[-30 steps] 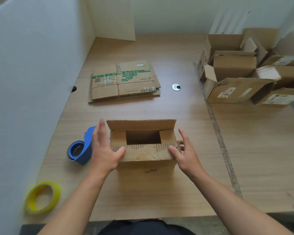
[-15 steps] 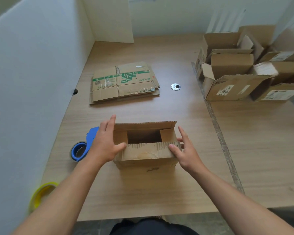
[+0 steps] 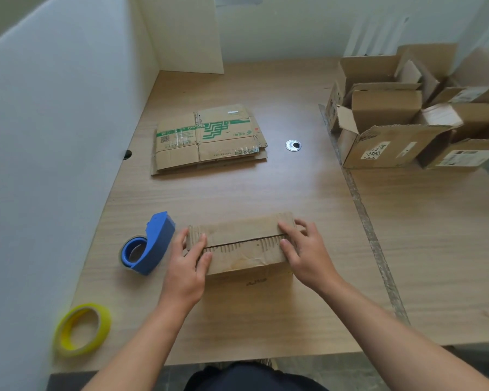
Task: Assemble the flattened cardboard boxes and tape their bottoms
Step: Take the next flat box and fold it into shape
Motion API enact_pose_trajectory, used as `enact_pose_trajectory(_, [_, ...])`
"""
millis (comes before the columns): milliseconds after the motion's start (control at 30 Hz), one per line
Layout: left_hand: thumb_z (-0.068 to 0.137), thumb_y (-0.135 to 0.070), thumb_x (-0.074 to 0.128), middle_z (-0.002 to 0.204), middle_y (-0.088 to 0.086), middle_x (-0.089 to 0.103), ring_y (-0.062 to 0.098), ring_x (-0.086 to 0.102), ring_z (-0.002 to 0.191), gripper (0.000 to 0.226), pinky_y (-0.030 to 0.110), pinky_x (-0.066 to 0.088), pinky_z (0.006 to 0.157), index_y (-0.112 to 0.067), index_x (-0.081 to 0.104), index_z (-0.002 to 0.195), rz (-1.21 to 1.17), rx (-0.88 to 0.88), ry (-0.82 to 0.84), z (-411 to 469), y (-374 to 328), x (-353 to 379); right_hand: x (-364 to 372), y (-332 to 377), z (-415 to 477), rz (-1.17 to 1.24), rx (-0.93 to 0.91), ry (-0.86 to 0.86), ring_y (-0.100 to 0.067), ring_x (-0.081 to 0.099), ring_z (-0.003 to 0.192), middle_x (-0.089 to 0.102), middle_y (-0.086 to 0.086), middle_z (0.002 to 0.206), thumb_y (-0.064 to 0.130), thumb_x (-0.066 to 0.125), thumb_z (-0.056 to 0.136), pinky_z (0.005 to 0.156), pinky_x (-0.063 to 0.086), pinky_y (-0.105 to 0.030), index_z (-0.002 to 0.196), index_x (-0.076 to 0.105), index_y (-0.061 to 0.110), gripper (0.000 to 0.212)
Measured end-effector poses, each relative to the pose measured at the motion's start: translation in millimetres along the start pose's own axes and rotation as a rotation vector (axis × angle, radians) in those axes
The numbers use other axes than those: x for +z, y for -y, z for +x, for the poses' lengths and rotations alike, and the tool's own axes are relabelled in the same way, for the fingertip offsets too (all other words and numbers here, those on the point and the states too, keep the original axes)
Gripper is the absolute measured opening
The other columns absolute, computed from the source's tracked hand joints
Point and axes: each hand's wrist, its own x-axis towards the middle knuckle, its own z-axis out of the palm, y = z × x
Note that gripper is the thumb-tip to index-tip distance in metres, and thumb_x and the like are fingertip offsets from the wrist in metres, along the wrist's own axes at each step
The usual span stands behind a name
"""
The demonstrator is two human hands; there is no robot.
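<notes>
The box [image 3: 243, 251] is sitting near the front-centre of the table [image 3: 237, 193], its long flaps [image 3: 237, 231] folded down and meeting in a seam across the top. The L hand [image 3: 188, 266] is lying over the box's left end, fingers fairly straight, pressing the flaps w/o gripping; the R hand [image 3: 305, 255] is doing the same at the right end. A blue tape dispenser [image 3: 151, 244] is lying just beside the L hand. A yellow tape roll [image 3: 81, 330] is resting by the front-left table edge, close to the white partition [image 3: 54, 136]. Toward the back, well apart, the flattened boxes [image 3: 209, 139] are lying stacked, w/ a wide stretch of tabletop between. Back right, beyond the table joint [image 3: 362, 215], assembled boxes [image 3: 393, 128] are crowding together.
</notes>
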Motion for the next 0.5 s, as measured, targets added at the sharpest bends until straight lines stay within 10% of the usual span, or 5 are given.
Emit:
enact_pose_trajectory(267, [0.095, -0.025, 0.064, 0.15, 0.001, 0.034, 0.013, 0.039, 0.13, 0.031, 0.028, 0.032, 0.106, -0.016, 0.067, 0.124, -0.019, -0.015, -0.047, 9.8, -0.2, 2.0, 9.2, 26.3, 10.4, -0.53, -0.277, 0.262, -0.013, -0.012, 0.151, 0.005, 0.009, 0.166, 0.08, 0.032, 0.086, 0.12, 0.0, -0.056, 0.151, 0.022, 0.047, 0.074])
enact_pose_trajectory(500, [0.101, -0.029, 0.055, 0.144, -0.009, 0.044, -0.002, 0.039, 0.128, 0.034, 0.028, 0.034, 0.11, -0.029, 0.059, 0.134, -0.228, -0.131, 0.007, 12.7, -1.8, -13.1, 8.9, 27.4, 22.3, -0.596, -0.23, 0.319, -0.008, -0.016, 0.149, -0.008, 0.02, 0.164, 0.088, 0.029, 0.078, 0.108, 0.029, -0.058, 0.149, 0.006, 0.056, 0.082])
